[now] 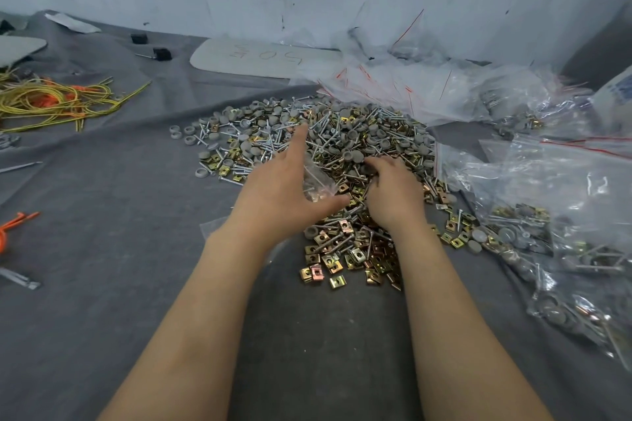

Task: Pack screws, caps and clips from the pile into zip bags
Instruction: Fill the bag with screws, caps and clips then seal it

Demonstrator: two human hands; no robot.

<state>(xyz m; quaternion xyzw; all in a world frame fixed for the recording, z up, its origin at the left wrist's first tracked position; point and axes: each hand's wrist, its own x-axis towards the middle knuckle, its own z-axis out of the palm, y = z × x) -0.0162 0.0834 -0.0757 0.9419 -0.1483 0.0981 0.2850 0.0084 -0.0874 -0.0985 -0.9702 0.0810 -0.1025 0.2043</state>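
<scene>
Just left of my right hand, curled into the pile, catch unclear, my left hand pinches the zip bag; short hop left, I reckon

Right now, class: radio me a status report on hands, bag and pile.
Left hand holds small zip bag, partly filled. Right hand down in pile, grasp hidden. Filled bags right of pile, nothing blocking.
</scene>
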